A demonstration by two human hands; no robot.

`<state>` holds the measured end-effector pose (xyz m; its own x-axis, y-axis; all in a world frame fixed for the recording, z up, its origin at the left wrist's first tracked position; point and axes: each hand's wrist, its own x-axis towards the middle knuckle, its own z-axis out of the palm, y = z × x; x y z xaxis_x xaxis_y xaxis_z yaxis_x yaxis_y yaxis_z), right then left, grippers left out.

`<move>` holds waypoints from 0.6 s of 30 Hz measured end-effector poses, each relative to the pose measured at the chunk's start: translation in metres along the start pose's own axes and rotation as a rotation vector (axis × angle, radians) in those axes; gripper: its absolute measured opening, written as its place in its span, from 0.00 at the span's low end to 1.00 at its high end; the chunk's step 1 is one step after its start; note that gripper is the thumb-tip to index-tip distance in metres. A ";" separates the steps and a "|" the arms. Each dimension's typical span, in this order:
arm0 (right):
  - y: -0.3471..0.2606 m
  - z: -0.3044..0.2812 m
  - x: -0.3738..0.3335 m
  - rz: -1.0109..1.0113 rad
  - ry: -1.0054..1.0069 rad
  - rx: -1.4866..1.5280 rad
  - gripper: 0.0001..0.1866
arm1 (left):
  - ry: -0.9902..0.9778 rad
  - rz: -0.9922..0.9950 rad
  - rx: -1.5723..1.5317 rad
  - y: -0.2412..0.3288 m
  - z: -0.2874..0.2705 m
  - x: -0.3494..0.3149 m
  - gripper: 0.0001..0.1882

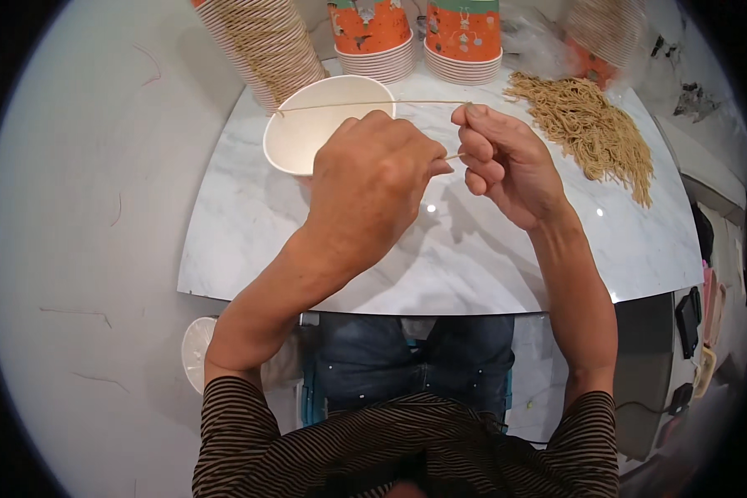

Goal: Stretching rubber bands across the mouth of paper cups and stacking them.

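A white paper bucket [295, 143] stands tilted on the table, its open mouth toward me. A thin tan string [373, 103] runs from the left of its rim, across the mouth, to my right hand [510, 158]. The thumb and fingers of that hand pinch the string. My left hand [373, 170] is in front of the bucket and covers part of it, fingers curled in. Its thumb and finger are closed on the string, a short length of which crosses the gap between both hands.
Many stacked buckets with tan strings [261, 41] lean at the back left. Two orange-and-green bucket stacks [372, 37] [463, 37] stand behind. A heap of tan strings [593, 124] lies at right, near a plastic-wrapped stack [606, 33]. The marble-patterned table [490, 266] has a curved edge.
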<state>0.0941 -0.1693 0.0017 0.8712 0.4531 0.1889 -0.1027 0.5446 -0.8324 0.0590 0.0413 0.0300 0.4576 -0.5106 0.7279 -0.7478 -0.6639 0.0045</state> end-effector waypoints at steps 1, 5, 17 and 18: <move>0.000 -0.002 0.000 0.002 -0.010 0.009 0.18 | -0.008 0.005 0.001 0.001 0.000 0.001 0.11; -0.002 -0.007 -0.004 0.020 -0.039 0.011 0.18 | -0.100 -0.137 -0.246 0.004 -0.003 0.007 0.05; 0.014 0.012 -0.012 -0.289 0.037 -0.511 0.26 | -0.200 -0.363 -0.390 -0.001 -0.019 0.010 0.04; 0.014 0.018 -0.015 -0.209 -0.018 -0.527 0.26 | -0.239 -0.384 -0.408 -0.002 -0.023 0.009 0.04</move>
<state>0.0705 -0.1559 -0.0037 0.8386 0.3881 0.3822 0.3283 0.1999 -0.9232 0.0536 0.0507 0.0529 0.7912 -0.4158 0.4485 -0.6102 -0.5858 0.5334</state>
